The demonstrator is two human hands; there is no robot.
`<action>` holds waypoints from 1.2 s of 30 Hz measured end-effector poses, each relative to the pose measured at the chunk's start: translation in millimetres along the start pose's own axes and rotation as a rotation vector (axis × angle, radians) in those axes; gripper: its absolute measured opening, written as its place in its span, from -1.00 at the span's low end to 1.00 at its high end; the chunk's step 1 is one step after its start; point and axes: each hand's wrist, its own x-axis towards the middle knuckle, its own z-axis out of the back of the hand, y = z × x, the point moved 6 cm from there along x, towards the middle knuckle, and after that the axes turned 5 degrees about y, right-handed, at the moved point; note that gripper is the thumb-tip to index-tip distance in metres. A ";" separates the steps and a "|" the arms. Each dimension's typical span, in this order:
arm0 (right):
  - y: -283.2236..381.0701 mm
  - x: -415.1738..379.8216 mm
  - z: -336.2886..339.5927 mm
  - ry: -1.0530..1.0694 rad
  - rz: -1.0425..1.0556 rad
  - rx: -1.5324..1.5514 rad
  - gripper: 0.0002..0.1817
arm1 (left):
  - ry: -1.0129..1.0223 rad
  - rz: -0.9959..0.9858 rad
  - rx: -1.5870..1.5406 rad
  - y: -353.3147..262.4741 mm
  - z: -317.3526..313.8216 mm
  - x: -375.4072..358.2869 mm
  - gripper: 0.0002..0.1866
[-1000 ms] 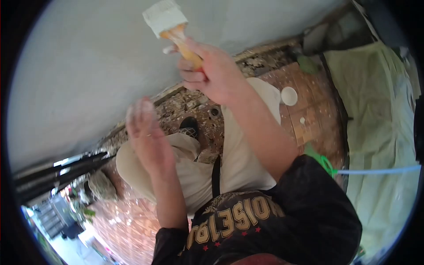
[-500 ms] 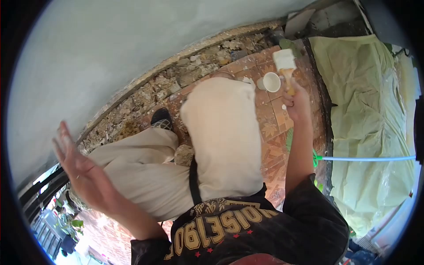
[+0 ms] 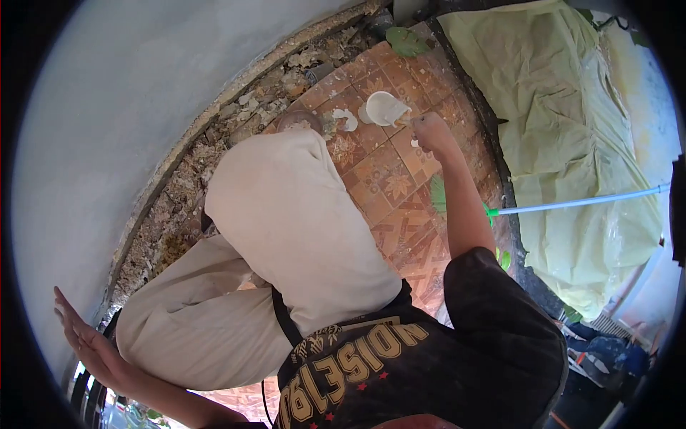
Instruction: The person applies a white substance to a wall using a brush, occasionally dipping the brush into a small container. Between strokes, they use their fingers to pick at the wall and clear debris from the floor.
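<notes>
Held in my right hand [image 3: 433, 136] is a paintbrush [image 3: 404, 120], fingers wrapped round its handle. Its bristle end overlaps the mouth of a white cup [image 3: 374, 107] that stands on the tiled floor. At the lower left, my left hand [image 3: 89, 347] has its fingers stretched out with nothing in them, up against the pale wall [image 3: 143, 107]. My bent legs in cream trousers [image 3: 286, 207] fill the middle of the view.
Broken rubble [image 3: 179, 207] runs along the foot of the wall. White scraps [image 3: 347, 119] lie near the cup. A pale green sheet [image 3: 557, 129] hangs on the right, crossed by a light blue pole [image 3: 586, 202]. Leaves [image 3: 407, 41] lie on the tiles.
My right hand has brought the paintbrush from upright beside the cup over to the cup's mouth. My left hand has moved left and down along the wall. The view has shifted.
</notes>
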 end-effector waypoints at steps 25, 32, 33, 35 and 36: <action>-12.8 48.1 -25.5 0.262 -0.221 0.355 -0.77 | 0.119 0.044 -0.470 -9.2 14.6 -6.8 -0.47; -6.1 16.3 16.6 0.119 -0.022 -0.019 -0.64 | 0.134 0.065 -0.529 -3.8 7.3 -12.2 -0.49; -9.8 15.9 16.0 0.118 -0.021 -0.020 -0.64 | 0.162 0.081 -0.509 -1.3 4.2 -13.5 -0.49; -18.0 18.0 15.7 0.053 -0.037 -0.008 -0.63 | 0.189 0.092 -0.486 0.6 2.8 -16.4 -0.49; -15.5 15.0 12.6 0.054 -0.034 -0.009 -0.63 | 0.162 0.074 -0.530 0.9 5.6 -17.5 -0.49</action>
